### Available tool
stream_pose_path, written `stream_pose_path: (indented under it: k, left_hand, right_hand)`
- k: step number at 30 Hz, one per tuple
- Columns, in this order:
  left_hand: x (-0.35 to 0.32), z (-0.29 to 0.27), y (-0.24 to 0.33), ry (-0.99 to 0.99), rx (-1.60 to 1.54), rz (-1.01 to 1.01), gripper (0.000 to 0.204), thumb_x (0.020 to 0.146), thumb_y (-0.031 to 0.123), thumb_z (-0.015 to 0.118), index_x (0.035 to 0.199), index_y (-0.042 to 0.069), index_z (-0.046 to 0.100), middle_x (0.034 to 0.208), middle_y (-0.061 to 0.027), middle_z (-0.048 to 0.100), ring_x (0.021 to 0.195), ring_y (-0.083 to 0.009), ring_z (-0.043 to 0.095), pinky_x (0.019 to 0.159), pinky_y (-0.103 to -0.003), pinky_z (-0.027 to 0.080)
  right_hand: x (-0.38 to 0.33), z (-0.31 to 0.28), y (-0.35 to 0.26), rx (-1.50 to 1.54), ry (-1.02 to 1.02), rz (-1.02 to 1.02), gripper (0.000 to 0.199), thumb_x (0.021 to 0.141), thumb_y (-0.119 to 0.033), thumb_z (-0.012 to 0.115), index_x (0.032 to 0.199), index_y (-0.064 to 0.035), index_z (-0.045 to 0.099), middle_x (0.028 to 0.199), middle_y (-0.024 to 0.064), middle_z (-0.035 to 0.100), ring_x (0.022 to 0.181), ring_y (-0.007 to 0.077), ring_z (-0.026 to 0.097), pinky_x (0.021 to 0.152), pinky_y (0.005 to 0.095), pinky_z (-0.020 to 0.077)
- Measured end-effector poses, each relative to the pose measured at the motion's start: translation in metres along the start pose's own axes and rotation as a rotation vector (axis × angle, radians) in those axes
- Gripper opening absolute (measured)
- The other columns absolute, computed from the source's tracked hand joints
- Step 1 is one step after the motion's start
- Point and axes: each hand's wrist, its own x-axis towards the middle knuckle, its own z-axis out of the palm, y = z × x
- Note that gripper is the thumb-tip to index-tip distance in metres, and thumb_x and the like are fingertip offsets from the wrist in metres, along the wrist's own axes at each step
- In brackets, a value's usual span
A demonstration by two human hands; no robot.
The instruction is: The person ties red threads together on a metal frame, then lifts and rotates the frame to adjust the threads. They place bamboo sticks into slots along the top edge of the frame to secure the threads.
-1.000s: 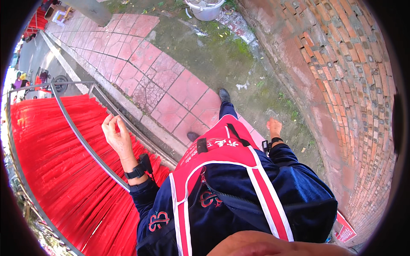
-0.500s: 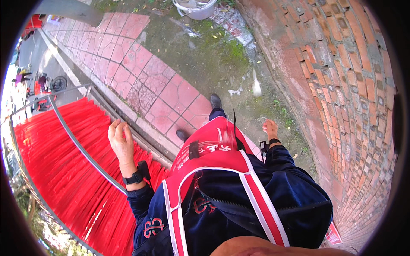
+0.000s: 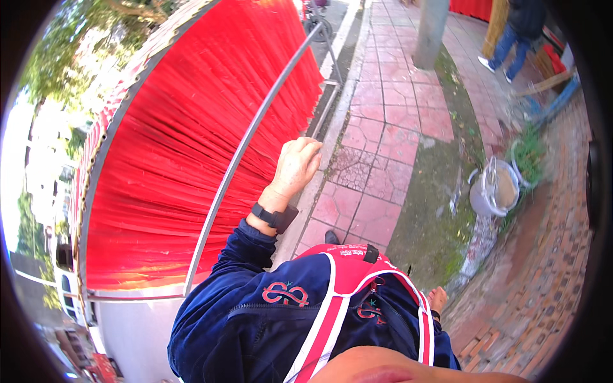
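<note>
My left hand [image 3: 298,165] is raised in front of me, its fingers loosely curled together with nothing visible in them. A black band with a small box [image 3: 276,218] is strapped round that wrist. Just left of this hand stands a wide spread of red pleated material or strips [image 3: 185,172], with a curved grey metal bar [image 3: 237,156] across it; the hand looks apart from both. My right hand [image 3: 438,298] hangs low at my right side, partly cut off by my body, its visible fingers curled and nothing seen in them.
Ahead runs a pink paved walkway [image 3: 377,153] beside a kerb. A white bucket [image 3: 495,188] stands on the right near a brick wall [image 3: 530,313]. Farther off are a grey pole [image 3: 431,35] and a person in jeans [image 3: 516,45].
My view has swung left, so the red material, bucket and walkway have shifted rightward. A person and a pole now show ahead. My right hand sits lower and closer against my body.
</note>
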Motion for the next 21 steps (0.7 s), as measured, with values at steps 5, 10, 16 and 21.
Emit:
stream_pose_path:
  k: [5, 10, 16, 21]
  left_hand:
    - [-0.027, -0.118, -0.089, 0.348, 0.141, -0.154, 0.024, 0.08, 0.004, 0.071, 0.104, 0.004, 0.067, 0.106, -0.013, 0.065, 0.099, -0.0318, 0.063, 0.086, -0.04, 0.05]
    - [-0.057, -0.253, -0.138, 0.722, 0.562, -0.101, 0.031, 0.075, -0.004, 0.073, 0.105, 0.004, 0.07, 0.114, -0.0151, 0.065, 0.106, -0.0315, 0.061, 0.093, -0.042, 0.051]
    - [-0.055, -0.338, -0.144, 0.789, 1.068, 0.053, 0.042, 0.073, 0.003, 0.08, 0.113, 0.007, 0.068, 0.123, -0.0127, 0.062, 0.12, -0.0318, 0.056, 0.105, -0.048, 0.042]
    - [-0.044, -0.369, -0.153, 0.624, 1.226, -0.242, 0.051, 0.073, 0.014, 0.086, 0.12, 0.008, 0.067, 0.123, -0.0107, 0.064, 0.123, -0.0311, 0.055, 0.105, -0.044, 0.043]
  right_hand:
    - [0.017, 0.168, -0.151, -0.155, -0.25, -0.191, 0.025, 0.096, -0.029, 0.062, 0.115, -0.0125, 0.065, 0.088, 0.0033, 0.068, 0.067, 0.0122, 0.062, 0.054, 0.0265, 0.0508]
    - [-0.072, 0.415, -0.318, -0.268, -0.625, -0.676, 0.021, 0.098, -0.019, 0.063, 0.115, -0.0073, 0.066, 0.089, -0.0011, 0.066, 0.073, 0.0057, 0.059, 0.063, 0.0201, 0.05]
    - [-0.374, 0.615, -0.461, -0.306, -1.162, -1.638, 0.032, 0.089, -0.006, 0.067, 0.121, -0.0018, 0.064, 0.115, 0.0116, 0.066, 0.108, 0.0202, 0.062, 0.094, 0.0316, 0.0478]
    - [-0.603, 0.655, -0.543, 0.06, -1.291, -2.455, 0.044, 0.078, -0.007, 0.076, 0.121, -0.0052, 0.065, 0.13, 0.0137, 0.06, 0.121, 0.0317, 0.054, 0.103, 0.0403, 0.0432]
